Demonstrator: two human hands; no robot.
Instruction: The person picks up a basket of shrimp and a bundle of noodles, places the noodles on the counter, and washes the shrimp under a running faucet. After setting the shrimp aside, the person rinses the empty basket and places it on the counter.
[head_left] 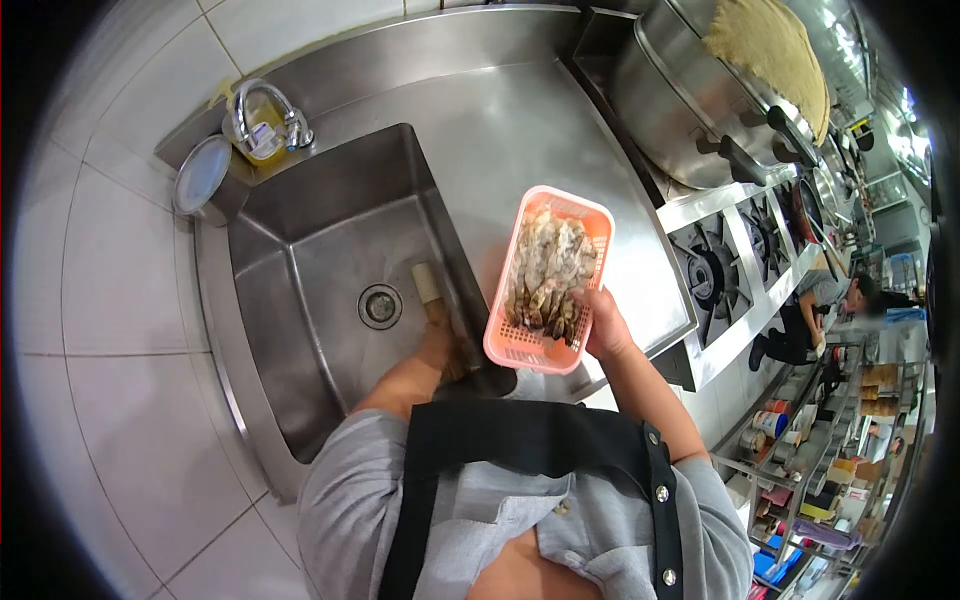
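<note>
In the head view, the right grip (607,325) is closed on the near right side of a pink basket (497,345), thumb over the rim; the fingers below are hidden. The basket sits just left of this grip, its slotted walls around a heap of what look like prawns (547,270), pale and greyish at the far end, with dark, striped tails lined up nearest the thumb. The basket is over the steel surface (490,130), though whether it touches is hard to tell.

The left grip (437,342) is down inside the sink (330,240), beside its right wall. Just ahead of it is a cream-ended tool (426,283); the fingers are blurred and hidden, so I cannot tell how far they are open or whether they have hold of it. The drain (380,306) lies to the left of this grip. Farther ahead and left, past the sink, are a tap (290,120), a yellow container (266,143) and a metal pot (228,198).

Well right of the right grip stands a stove (712,280); ahead and right is a large pot (655,110) with a yellowish cloth (770,45) on top. Far beyond the same grip, another person (800,325) is bent low near shelves (800,460).
</note>
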